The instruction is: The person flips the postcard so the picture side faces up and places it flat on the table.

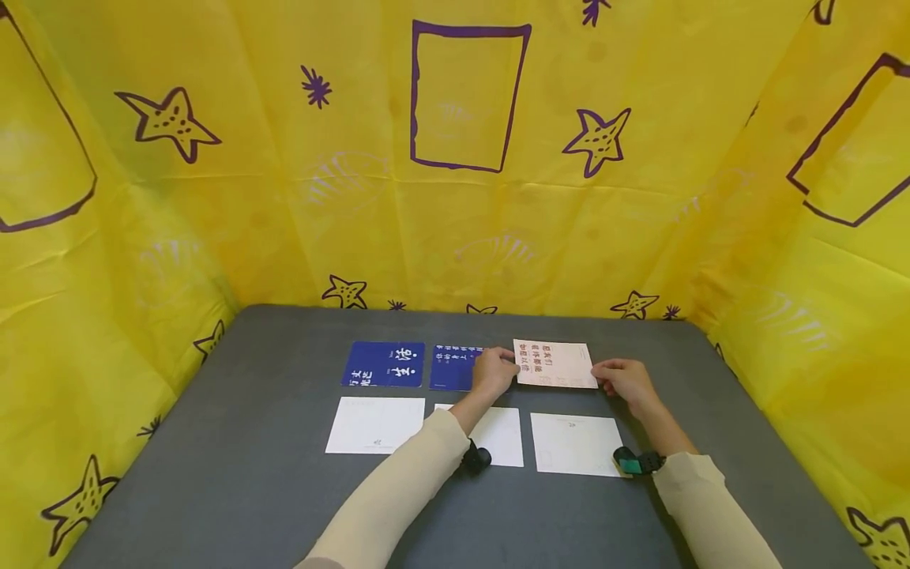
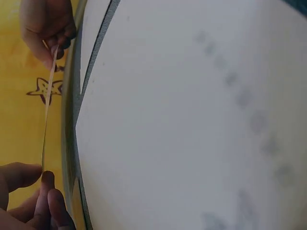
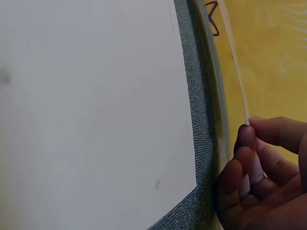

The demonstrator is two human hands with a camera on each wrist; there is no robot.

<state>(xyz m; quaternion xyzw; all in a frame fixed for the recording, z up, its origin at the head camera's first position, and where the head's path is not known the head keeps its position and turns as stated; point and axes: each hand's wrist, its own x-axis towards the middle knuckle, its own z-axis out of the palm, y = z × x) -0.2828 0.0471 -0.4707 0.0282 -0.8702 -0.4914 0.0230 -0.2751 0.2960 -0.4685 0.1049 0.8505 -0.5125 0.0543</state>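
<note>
A pale pink postcard (image 1: 556, 365) with dark red lettering is held between both hands at the right end of the back row. My left hand (image 1: 493, 374) pinches its left edge, and my right hand (image 1: 629, 382) pinches its lower right corner. In the left wrist view the postcard (image 2: 46, 115) shows edge-on, raised off the table, with thumb and fingertips on each end. The right wrist view shows thumb and forefinger closed on the postcard's edge (image 3: 238, 76). Left of it, a blue postcard (image 1: 449, 375) lies partly hidden by my left hand.
Another blue postcard (image 1: 384, 365) lies at the back left. In front lie three white cards: a left one (image 1: 370, 423), a middle one (image 1: 503, 438) partly under my left forearm, and a right one (image 1: 574, 446). Yellow patterned cloth (image 1: 469, 221) walls in the grey table (image 1: 235, 474).
</note>
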